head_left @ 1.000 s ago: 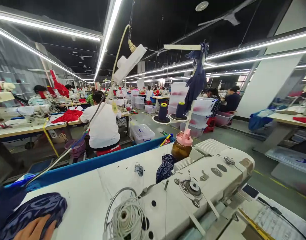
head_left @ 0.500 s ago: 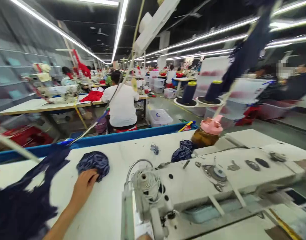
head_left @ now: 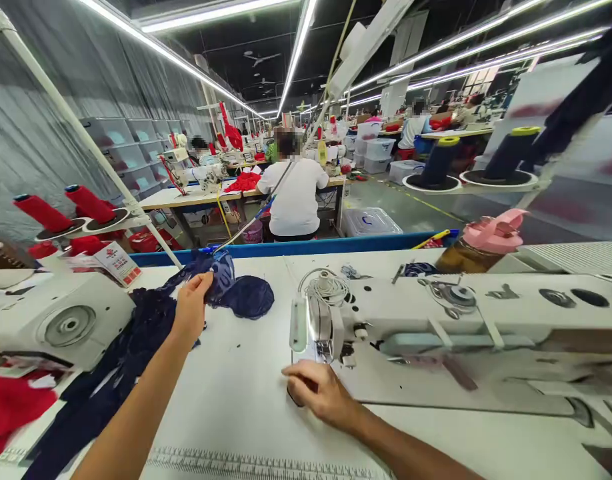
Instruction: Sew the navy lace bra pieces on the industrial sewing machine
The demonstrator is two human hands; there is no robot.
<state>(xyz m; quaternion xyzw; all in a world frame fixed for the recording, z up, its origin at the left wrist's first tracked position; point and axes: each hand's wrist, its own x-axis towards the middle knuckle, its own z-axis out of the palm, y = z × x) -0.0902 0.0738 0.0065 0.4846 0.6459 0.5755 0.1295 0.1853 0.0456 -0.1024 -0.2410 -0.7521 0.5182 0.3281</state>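
Observation:
My left hand (head_left: 192,303) is closed, pinching the edge of a navy patterned fabric piece (head_left: 223,275) and lifting it off the white table. Joined to or touching it, a round navy fabric piece (head_left: 253,297) lies flat just to the right; I cannot tell which. My right hand (head_left: 320,392) rests on the table in front of the needle end of a white sewing machine (head_left: 331,327). Its fingers are curled together, with a small dark spot under them; whatever they may hold is hidden.
Navy fabric scraps (head_left: 151,313) trail along the left, beside a second machine (head_left: 81,313). Behind my machine stands a pink-lidded bottle (head_left: 491,233). Navy thread cones (head_left: 436,163) sit on a stand. A ruler strip (head_left: 256,463) runs along the front. A person in white (head_left: 293,197) sits ahead.
My view has swung left. My left hand has raised part of the bunched navy fabric, and a round piece now lies spread out. My right hand has come into clear view by the needle.

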